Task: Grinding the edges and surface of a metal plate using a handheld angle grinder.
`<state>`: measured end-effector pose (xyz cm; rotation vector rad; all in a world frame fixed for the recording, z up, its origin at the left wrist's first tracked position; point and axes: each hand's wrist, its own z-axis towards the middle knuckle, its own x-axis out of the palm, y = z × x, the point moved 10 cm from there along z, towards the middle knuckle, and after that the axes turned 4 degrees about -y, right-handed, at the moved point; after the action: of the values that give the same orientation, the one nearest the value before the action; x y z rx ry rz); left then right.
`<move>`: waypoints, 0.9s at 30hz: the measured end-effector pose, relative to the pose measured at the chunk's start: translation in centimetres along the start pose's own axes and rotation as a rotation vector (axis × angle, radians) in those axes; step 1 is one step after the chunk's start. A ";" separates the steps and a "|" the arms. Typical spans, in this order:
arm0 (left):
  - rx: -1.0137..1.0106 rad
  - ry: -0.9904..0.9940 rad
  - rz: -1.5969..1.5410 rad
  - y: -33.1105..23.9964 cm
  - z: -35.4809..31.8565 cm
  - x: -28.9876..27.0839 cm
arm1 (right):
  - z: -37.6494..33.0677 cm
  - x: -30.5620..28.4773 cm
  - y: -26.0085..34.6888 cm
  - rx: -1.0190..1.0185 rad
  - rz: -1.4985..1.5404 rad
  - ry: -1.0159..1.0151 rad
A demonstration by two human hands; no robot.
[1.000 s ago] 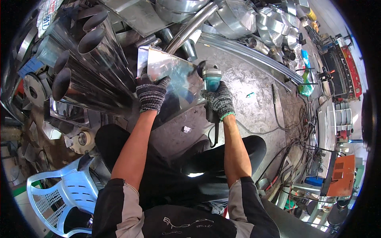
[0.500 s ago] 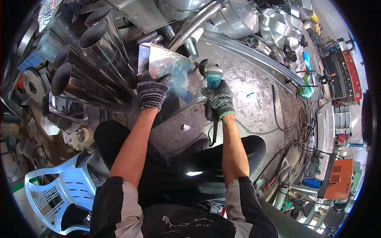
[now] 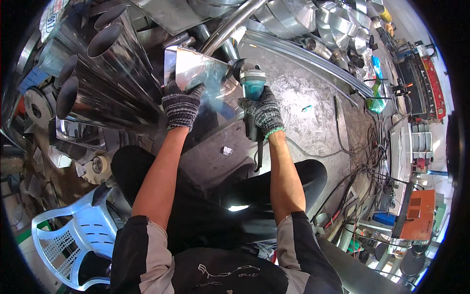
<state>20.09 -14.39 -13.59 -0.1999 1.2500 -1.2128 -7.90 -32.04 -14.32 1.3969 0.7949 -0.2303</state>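
Note:
My left hand [image 3: 181, 109], in a dark grey striped knit glove, grips the near left edge of a shiny folded sheet-metal piece [image 3: 192, 68]. The thumb and fingers clamp over that edge. In my right hand [image 3: 267, 111], gloved the same way with a green cuff, is a teal angle grinder [image 3: 253, 84], its body upright in the grasp. The grinder's head is at the right edge of the metal piece. Its disc is mostly hidden by the guard, so I cannot tell whether it touches. The cord runs down from the handle.
Large polished steel tubes [image 3: 105, 41] lean at the left. Long metal strips [image 3: 308, 56] and bent ducting [image 3: 286, 22] lie at the back. A small white scrap [image 3: 227, 150] rests near my knees. Cables [image 3: 342, 191] tangle at right; a blue plastic chair [image 3: 78, 230] stands lower left.
The whole view has shifted slightly. The angle grinder and my right hand have moved a little left, toward the metal piece. Both hands keep their hold.

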 end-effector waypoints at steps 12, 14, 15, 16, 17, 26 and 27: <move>-0.016 0.039 -0.138 -1.4 -1.1 -0.1 | -1.1 -0.1 -0.5 -0.012 -0.044 -0.041; 0.096 -0.101 -0.003 -2.3 -1.6 -1.0 | -0.6 0.4 -2.2 0.081 0.064 0.001; 0.029 -0.048 -0.063 -1.3 -1.4 -0.1 | -0.5 0.4 -1.6 0.030 0.024 -0.012; -0.040 0.001 -0.109 0.5 -1.4 0.2 | -0.9 0.8 0.0 -0.021 -0.010 -0.013; -0.100 0.048 -0.121 2.5 -1.3 0.9 | -1.3 1.3 1.6 -0.056 -0.042 -0.013; 0.022 -0.042 -0.081 -0.4 -1.4 -0.3 | -1.0 -0.4 1.5 -0.017 -0.043 -0.033; -0.019 -0.008 -0.089 -0.4 -1.4 -0.5 | -1.4 -0.3 2.8 0.004 -0.039 -0.018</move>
<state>18.89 -13.48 -13.53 -0.2769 1.2575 -1.2757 -7.04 -30.27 -11.88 1.3823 0.8074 -0.2741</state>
